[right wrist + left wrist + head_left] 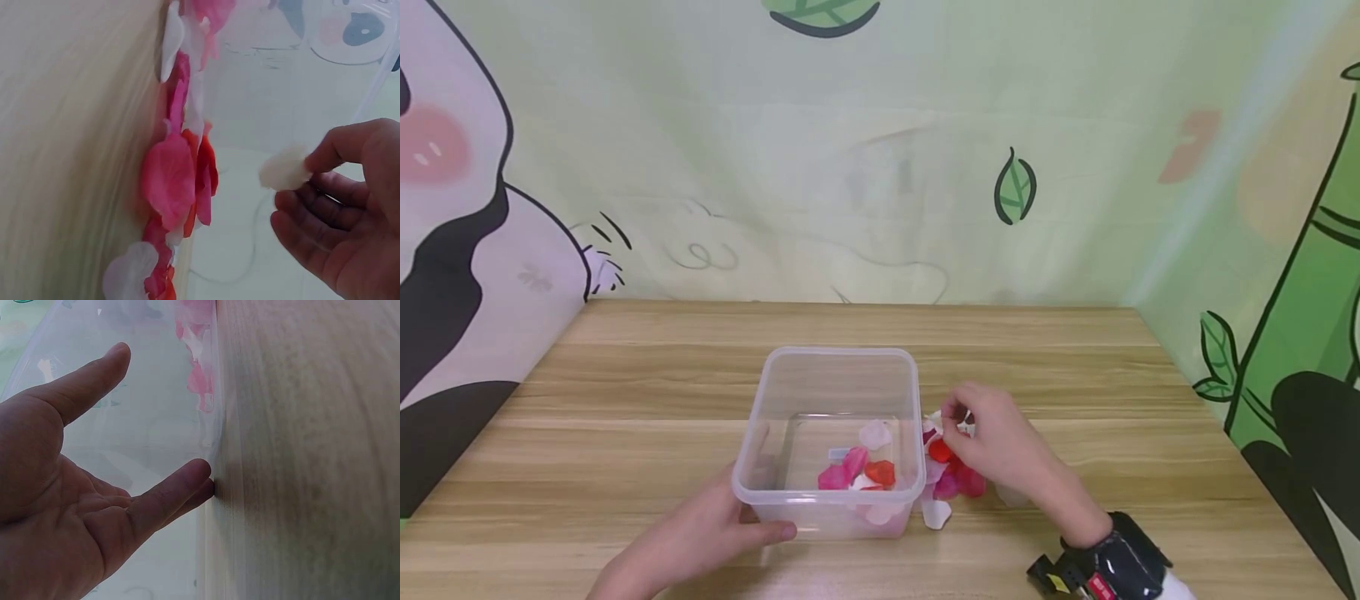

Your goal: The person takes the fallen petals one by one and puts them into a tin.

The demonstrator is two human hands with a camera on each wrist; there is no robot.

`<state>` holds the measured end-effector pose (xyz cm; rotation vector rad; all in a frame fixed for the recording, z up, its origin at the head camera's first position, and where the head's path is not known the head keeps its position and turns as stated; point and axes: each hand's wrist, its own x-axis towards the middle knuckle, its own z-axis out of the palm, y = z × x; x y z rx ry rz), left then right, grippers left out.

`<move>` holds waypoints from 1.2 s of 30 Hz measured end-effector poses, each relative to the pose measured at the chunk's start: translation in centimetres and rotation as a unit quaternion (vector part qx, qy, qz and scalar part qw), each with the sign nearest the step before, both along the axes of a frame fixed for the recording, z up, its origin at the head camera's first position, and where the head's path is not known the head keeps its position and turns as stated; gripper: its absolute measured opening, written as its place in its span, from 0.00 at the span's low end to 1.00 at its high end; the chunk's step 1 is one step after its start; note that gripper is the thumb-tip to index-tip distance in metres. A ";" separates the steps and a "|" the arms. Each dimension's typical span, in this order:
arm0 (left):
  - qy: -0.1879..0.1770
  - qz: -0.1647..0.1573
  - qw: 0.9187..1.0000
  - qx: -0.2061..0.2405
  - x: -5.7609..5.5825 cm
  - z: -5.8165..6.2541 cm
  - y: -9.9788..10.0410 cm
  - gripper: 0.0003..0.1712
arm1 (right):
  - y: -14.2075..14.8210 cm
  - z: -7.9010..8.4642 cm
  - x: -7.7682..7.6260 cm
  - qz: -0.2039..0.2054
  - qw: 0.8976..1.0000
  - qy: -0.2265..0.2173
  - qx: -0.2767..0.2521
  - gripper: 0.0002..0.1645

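Note:
A clear plastic box stands on the wooden table with pink, red and pale artificial petals inside. My left hand touches its left side and front, thumb at the front; in the left wrist view the fingers look fairly straight. Above a loose pile of petals to the right of the box, my right hand pinches a cream-white petal. Pink, red and white petals overlap in that pile, and the hand covers some of them in the head view.
The wooden table runs back to a printed cloth backdrop with leaves and a panda. A black device is strapped on the right wrist. One white petal lies near the box's front right corner.

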<state>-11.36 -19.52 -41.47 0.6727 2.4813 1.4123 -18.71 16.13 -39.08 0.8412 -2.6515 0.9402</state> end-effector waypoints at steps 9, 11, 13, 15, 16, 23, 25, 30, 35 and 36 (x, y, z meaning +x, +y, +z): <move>-0.009 0.009 1.000 -0.012 0.0 0.3 0.0 0.44 | -0.1 1.0 0.4 0.009 0.995 0.024 -0.093 0.09; -0.010 0.009 1.000 -0.011 0.1 0.3 0.1 0.44 | -0.1 1.4 0.6 0.008 0.994 0.027 -0.110 0.09; -0.009 0.005 1.000 -0.007 0.1 0.3 0.1 0.44 | -0.2 1.9 0.9 0.001 0.992 0.034 -0.124 0.09; -0.011 0.001 1.000 -0.001 0.1 0.4 0.1 0.44 | -0.3 2.2 1.1 -0.002 0.990 0.045 -0.136 0.09; -0.013 0.000 1.000 0.002 0.1 0.4 0.1 0.44 | -0.4 2.4 1.3 -0.002 0.988 0.051 -0.143 0.09; -0.020 0.001 1.000 0.009 0.0 0.4 0.1 0.43 | -1.3 3.1 2.5 0.051 0.977 0.090 -0.187 0.12; -0.020 0.000 1.000 0.009 0.1 0.3 0.0 0.42 | -1.6 3.2 2.8 0.070 0.974 0.099 -0.192 0.13; -0.017 -0.001 1.000 0.004 0.1 0.4 0.1 0.41 | -2.3 3.1 3.3 0.103 0.970 0.119 -0.187 0.13; -0.014 -0.001 1.000 0.003 0.2 0.5 0.1 0.41 | -2.6 2.9 3.6 0.123 0.969 0.125 -0.175 0.06; -0.013 -0.001 1.000 0.002 0.2 0.5 0.1 0.41 | -2.7 2.9 3.6 0.127 0.968 0.126 -0.175 0.05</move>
